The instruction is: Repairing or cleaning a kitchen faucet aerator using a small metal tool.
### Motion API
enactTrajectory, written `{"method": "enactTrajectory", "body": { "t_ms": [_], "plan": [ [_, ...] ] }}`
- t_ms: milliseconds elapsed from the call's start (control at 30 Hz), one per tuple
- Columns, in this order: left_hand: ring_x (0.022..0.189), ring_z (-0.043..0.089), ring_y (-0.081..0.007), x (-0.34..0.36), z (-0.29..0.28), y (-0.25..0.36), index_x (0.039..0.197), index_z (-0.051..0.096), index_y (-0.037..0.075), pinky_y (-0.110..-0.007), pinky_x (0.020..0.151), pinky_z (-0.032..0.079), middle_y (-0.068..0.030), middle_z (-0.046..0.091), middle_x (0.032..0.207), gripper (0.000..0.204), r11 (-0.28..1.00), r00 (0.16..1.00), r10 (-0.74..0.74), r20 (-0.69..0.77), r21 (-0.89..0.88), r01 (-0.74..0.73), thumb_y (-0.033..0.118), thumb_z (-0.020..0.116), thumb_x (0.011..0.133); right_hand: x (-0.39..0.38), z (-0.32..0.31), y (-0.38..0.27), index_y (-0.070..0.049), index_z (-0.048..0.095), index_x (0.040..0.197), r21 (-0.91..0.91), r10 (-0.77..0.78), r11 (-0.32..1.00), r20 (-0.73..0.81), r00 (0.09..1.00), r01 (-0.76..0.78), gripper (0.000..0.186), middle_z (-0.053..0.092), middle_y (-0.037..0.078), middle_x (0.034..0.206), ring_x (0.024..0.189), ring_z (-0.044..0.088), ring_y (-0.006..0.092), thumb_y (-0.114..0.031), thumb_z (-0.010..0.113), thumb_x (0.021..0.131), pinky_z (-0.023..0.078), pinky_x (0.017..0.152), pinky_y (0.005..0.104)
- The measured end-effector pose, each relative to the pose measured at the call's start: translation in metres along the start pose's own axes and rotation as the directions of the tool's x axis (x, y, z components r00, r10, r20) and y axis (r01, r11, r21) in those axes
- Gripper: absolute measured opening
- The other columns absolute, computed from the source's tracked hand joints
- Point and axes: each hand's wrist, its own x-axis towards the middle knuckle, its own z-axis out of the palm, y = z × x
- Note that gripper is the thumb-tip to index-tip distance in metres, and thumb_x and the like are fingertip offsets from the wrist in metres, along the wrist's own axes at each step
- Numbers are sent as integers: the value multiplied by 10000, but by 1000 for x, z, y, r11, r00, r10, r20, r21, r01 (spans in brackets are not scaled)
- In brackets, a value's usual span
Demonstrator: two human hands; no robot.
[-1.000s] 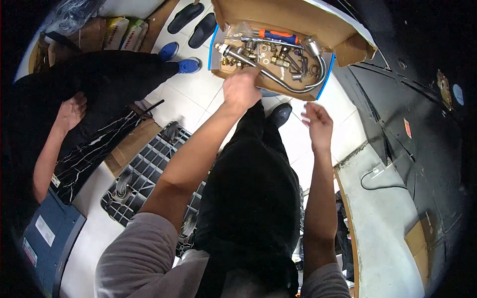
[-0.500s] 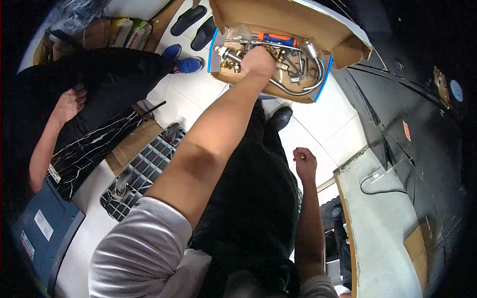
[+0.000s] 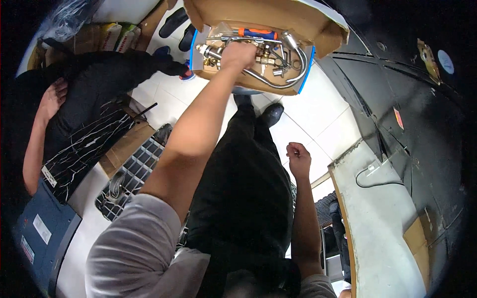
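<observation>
A cardboard box point(image 3: 320, 37) with blue edges sits at the top, holding several metal fittings point(image 3: 280, 64), a curved chrome pipe point(image 3: 297, 77) and an orange-and-blue handled tool point(image 3: 256, 33). My left hand point(image 3: 238, 53) is inside the box among the fittings, over the pipe, fingers bent; what it grips is hidden. Below the box and to the right, my right hand point(image 3: 299, 156) hangs away from the parts with its fingers curled; I cannot make out whether something small is inside.
Another person point(image 3: 49, 102) stands at the left, near a grey plastic wheeled platform point(image 3: 146, 159) and a black marbled panel point(image 3: 84, 154). Black slippers point(image 3: 175, 20) lie on the tiled floor point(image 3: 333, 126). A black wall point(image 3: 407, 89) and a white ledge point(image 3: 372, 218) are at the right.
My left hand went from the box's near edge into the fittings, then slightly left. My right hand dropped away from the box and curled. The box appears higher and further left in the view.
</observation>
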Motion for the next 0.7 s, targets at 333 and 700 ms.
{"method": "enactTrajectory", "body": {
  "t_ms": [333,700],
  "plan": [
    [681,693,-113,-77,39,-23,926,634,42,-248,593,561,-44,727,852,170,-58,954,-298,-25,-997,-44,178,727,969,5,-7,4,12,717,1068,3,5,1000,47,999,-5,157,731,66,910,771,692,139,-98,708,957,583,693,287],
    [721,619,-78,-94,70,-46,993,727,-6,-258,676,508,-30,722,820,223,366,818,-424,-389,-900,-238,217,725,970,12,10,-14,-11,716,1072,-38,-104,993,90,990,108,172,739,97,921,767,694,172,-131,725,950,570,697,314]
  ]
}}
